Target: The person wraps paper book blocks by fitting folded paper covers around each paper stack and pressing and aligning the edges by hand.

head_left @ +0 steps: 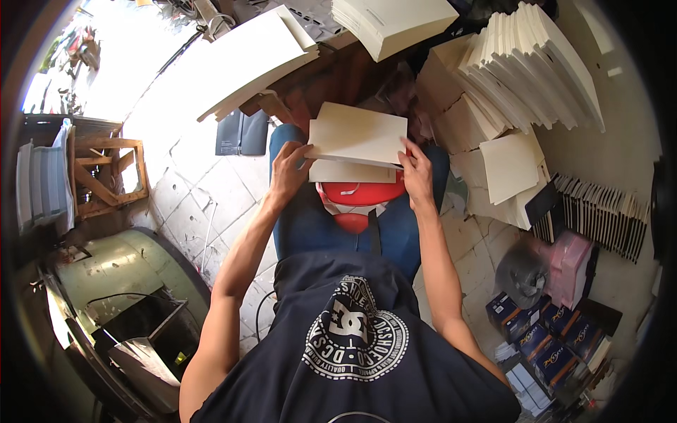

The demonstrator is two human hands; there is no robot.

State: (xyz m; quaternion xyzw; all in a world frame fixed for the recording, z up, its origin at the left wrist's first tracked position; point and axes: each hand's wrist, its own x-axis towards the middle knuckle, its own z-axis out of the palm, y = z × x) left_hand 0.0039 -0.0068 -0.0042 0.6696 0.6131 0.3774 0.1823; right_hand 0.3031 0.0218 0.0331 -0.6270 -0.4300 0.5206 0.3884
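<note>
A cream-coloured, unbound-looking paper booklet (360, 134) is held level above my lap between both hands. My left hand (289, 170) is closed on its left edge, thumb and fingers pinching near the lower corner. At the opposite edge, my right hand (417, 169) grips the lower right corner; a small red spot shows by its fingers, too small to make out. Under the booklet lies another cream sheet or booklet (345, 172), partly covered. Below that, between my thighs, a red seat-like object (356, 195) with pale straps is partly hidden.
Cream paper stacks stand ahead: one at left (261, 60), one at centre (395, 21), and a fanned pile (522, 70) at right. A black folder (242, 134) lies on the tiles. A green rounded machine (134, 264) and wooden frame (109, 169) are left; blue boxes (557, 345) sit right.
</note>
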